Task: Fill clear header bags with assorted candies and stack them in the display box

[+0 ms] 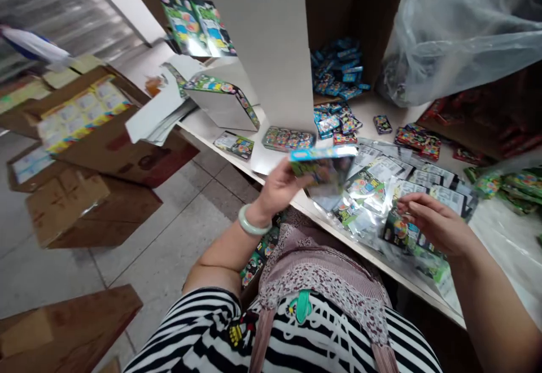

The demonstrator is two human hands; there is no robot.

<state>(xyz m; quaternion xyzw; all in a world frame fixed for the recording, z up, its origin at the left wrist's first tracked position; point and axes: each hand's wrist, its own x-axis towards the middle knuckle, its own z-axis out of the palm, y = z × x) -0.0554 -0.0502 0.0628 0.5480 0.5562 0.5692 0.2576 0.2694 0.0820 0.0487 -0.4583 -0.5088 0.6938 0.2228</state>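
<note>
My left hand (280,185) is closed on a colourful card packet (324,165) with a blue top edge, held above the near edge of the white table (372,110). My right hand (432,222) rests with curled fingers on a heap of clear-wrapped card packets (381,184) spread over the table. Whether its fingers pinch one packet I cannot make out. A pale green bangle (253,224) circles my left wrist.
An open white display box (271,57) with packets in its tray stands ahead. Blue packets (339,71) fill a brown carton behind. A clear plastic bag (457,29) lies at right. Cardboard boxes (105,141) sit on the tiled floor at left.
</note>
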